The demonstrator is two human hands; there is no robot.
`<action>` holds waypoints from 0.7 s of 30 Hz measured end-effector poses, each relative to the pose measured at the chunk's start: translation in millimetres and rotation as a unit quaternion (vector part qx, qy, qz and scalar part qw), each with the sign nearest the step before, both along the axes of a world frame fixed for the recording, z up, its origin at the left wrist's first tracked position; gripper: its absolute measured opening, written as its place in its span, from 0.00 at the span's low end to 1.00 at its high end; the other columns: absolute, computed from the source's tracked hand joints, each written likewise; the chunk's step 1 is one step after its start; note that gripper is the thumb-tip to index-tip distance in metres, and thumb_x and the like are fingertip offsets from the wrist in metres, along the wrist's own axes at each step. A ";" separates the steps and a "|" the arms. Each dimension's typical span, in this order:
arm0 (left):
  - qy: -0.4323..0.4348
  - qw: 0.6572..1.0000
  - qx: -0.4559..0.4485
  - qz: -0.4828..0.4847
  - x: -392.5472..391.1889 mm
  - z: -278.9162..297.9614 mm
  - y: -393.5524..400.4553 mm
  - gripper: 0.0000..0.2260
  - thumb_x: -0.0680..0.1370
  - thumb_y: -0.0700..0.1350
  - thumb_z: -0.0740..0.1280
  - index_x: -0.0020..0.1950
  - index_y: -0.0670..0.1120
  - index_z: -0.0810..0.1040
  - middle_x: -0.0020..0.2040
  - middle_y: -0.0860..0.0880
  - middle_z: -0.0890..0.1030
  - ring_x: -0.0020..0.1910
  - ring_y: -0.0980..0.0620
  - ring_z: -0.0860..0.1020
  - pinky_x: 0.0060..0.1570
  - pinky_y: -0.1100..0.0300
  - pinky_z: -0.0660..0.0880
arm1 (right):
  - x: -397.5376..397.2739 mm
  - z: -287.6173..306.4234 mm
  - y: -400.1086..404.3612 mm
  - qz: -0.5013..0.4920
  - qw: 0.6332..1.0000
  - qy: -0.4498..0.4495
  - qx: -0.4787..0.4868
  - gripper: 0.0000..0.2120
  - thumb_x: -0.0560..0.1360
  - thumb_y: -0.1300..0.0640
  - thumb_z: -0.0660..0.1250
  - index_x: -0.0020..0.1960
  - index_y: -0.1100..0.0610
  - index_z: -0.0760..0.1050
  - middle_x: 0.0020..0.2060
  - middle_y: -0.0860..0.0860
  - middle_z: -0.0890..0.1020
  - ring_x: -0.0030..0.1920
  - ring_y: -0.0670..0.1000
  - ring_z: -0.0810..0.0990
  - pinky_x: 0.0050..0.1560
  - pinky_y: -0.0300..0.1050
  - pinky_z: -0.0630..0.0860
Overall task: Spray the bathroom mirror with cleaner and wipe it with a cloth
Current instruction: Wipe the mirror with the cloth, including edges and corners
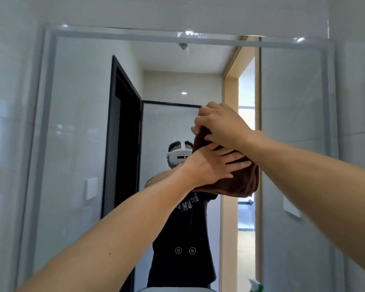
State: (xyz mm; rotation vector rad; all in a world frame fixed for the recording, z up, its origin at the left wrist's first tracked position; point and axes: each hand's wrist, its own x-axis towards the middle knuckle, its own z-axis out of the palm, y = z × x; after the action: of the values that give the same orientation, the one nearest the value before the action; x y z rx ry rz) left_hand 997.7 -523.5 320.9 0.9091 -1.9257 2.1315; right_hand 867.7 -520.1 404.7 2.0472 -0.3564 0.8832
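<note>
At the far left a pale tiled wall (6, 123) runs up to the frosted border of the mirror (78, 123), which fills most of the view. Reflected in the glass left of centre are a white wall switch (91, 188) and a dark door frame (122, 133).

The left hand (213, 163) reaches up from the lower left, its fingers spread straight and lying flat across the near face of the brown cloth (238, 182), pressing it toward the glass. The cloth is bunched and folded, held up in front of the mirror right of centre; whether it actually touches the glass cannot be told from here.

Above it, the right hand (217, 123) comes in from the right, fingers curled down over the cloth's top edge and gripping it. The two hands are together on the cloth, the right just above the left and overlapping its fingers.

Low in the mirror two small round touch icons (185, 250) show side by side. At the bottom right corner a blurred green and white object (255, 285) pokes into view, possibly a spray bottle.
</note>
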 end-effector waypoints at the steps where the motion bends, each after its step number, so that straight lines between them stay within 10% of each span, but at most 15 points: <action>1: -0.001 1.000 0.002 0.004 -0.3 -2.1 1.0 0.23 0.79 0.59 0.67 0.73 0.55 0.73 0.71 0.53 0.76 0.71 0.49 0.71 0.69 0.49 0.62 | -1.5 -0.4 0.5 0.006 1.000 0.005 0.013 0.08 0.72 0.60 0.73 0.49 0.52 0.79 0.47 0.47 0.80 0.54 0.53 0.75 0.54 0.44 0.66; 6: 0.036 0.996 -0.033 -0.078 -4.1 -13.8 26.4 0.15 0.81 0.44 0.67 0.67 0.48 0.77 0.68 0.45 0.77 0.71 0.43 0.72 0.76 0.47 0.59 | -22.9 2.3 13.7 0.026 0.992 -0.026 0.119 0.03 0.75 0.64 0.66 0.44 0.57 0.74 0.40 0.48 0.77 0.43 0.53 0.77 0.45 0.49 0.74; 10: 0.252 0.950 -0.068 -0.170 -3.8 -8.5 63.8 0.16 0.74 0.50 0.74 0.58 0.46 0.78 0.59 0.46 0.78 0.59 0.46 0.75 0.61 0.53 0.69 | -47.5 9.6 15.8 0.018 0.980 -0.098 0.170 0.06 0.75 0.62 0.70 0.46 0.56 0.73 0.42 0.50 0.78 0.44 0.54 0.78 0.48 0.52 0.78; 14: 0.517 0.830 0.101 -0.186 -5.9 12.4 94.4 0.31 0.72 0.69 0.67 0.66 0.49 0.70 0.62 0.52 0.72 0.58 0.51 0.77 0.57 0.50 0.76 | -59.6 17.4 22.3 0.012 0.967 -0.147 0.208 0.07 0.74 0.62 0.72 0.48 0.55 0.75 0.44 0.51 0.79 0.45 0.54 0.77 0.45 0.45 0.72; 18: 0.490 0.791 0.339 -0.142 -7.3 24.1 126.5 0.46 0.66 0.65 0.76 0.78 0.56 0.58 0.70 0.55 0.68 0.68 0.55 0.70 0.69 0.55 0.70 | -69.1 21.3 45.5 0.017 0.964 -0.152 0.217 0.08 0.74 0.62 0.73 0.50 0.56 0.76 0.46 0.52 0.81 0.48 0.54 0.76 0.48 0.45 0.73; 21: 0.561 0.702 0.394 -0.190 -17.7 25.4 143.1 0.39 0.72 0.59 0.76 0.77 0.54 0.61 0.60 0.58 0.74 0.58 0.60 0.75 0.53 0.68 0.72 | -77.2 19.9 67.0 0.011 0.963 -0.144 0.228 0.08 0.74 0.61 0.74 0.52 0.56 0.78 0.48 0.53 0.81 0.49 0.53 0.77 0.51 0.46 0.74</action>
State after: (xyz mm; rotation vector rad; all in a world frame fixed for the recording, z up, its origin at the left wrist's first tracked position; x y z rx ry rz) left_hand 979.9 -380.4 346.4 1.2848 -1.8747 0.1586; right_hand 790.5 -453.1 424.6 2.3393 -0.7559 1.2031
